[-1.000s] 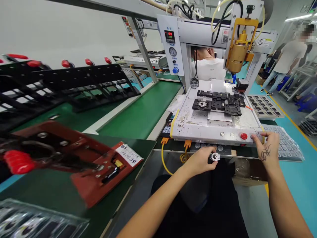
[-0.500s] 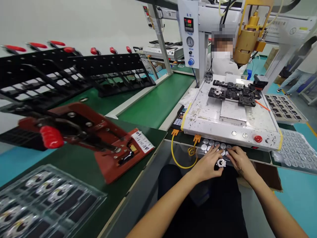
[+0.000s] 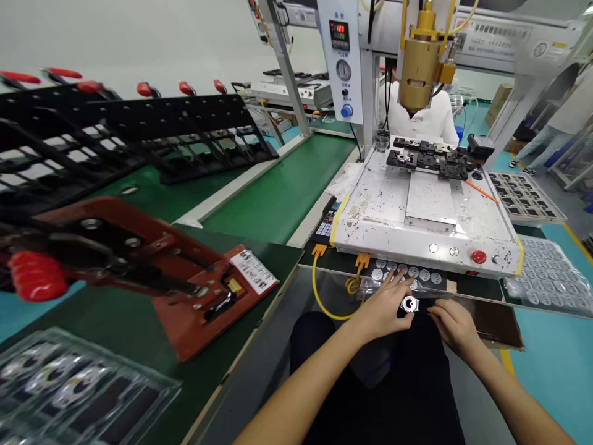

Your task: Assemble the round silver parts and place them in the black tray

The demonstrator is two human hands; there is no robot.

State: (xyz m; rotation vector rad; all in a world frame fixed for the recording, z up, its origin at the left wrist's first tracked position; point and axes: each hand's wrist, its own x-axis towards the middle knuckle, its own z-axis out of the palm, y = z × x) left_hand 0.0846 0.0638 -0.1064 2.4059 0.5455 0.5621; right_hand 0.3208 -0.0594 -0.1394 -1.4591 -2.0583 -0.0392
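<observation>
My left hand [image 3: 383, 306] grips a small round silver watch case [image 3: 409, 304] between thumb and fingers, with its bright ring and dark centre facing up. Its other fingers rest spread on a sheet of round white discs [image 3: 425, 275] at the table edge. Just right of the watch case, my right hand [image 3: 456, 324] has thumb and fingertips pinched together. Whatever sits in that pinch, if anything, is too small to make out. Both hands are above my lap, in front of the white machine base [image 3: 417, 244].
On the machine base lies a black fixture [image 3: 430, 159] below a gold dispensing head [image 3: 419, 74]. A red toggle clamp press [image 3: 194, 290] stands left, near a clear tray [image 3: 92, 389] of silver parts. Further right is another disc sheet [image 3: 549, 275]. A co-worker in white [image 3: 426, 117] sits behind.
My right hand has drawn back from the disc sheet toward me, its fingers now pinched. My left hand keeps hold of the watch case. The camera view has turned slightly.
</observation>
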